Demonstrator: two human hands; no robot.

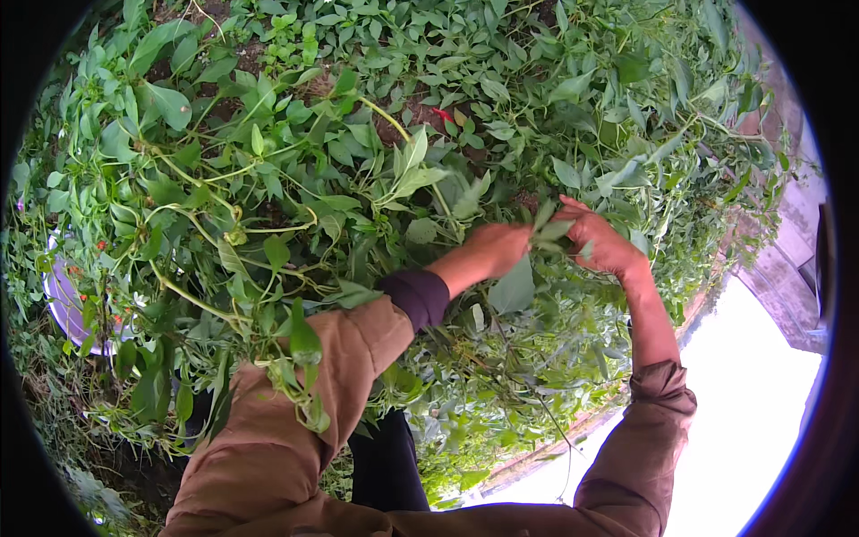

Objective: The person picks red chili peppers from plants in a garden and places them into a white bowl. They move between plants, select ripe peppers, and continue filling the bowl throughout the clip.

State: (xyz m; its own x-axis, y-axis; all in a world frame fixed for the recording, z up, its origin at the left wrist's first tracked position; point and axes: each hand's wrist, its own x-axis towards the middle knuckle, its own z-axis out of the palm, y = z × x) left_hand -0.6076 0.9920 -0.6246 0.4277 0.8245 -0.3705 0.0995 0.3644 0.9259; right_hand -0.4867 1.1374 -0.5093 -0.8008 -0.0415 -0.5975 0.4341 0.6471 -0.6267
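My left hand (500, 248) reaches in among dense green pepper plants, its fingers partly behind leaves. Close to its right is my right hand (597, 238), bent inward, with one finger stretched along the foliage. Leafy stems (551, 231) lie between the two hands; whether either hand grips them cannot be made out. A broad green leaf (513, 288) hangs just below the left hand. Farther up, a red chili pepper (443, 115) shows among the leaves near bare soil.
Long bent stems (194, 295) cross over my left sleeve. A purple plastic basin (67, 302) stands at the far left behind small red fruits. On the right are a paved strip (782, 268) and a brightly lit ground edge.
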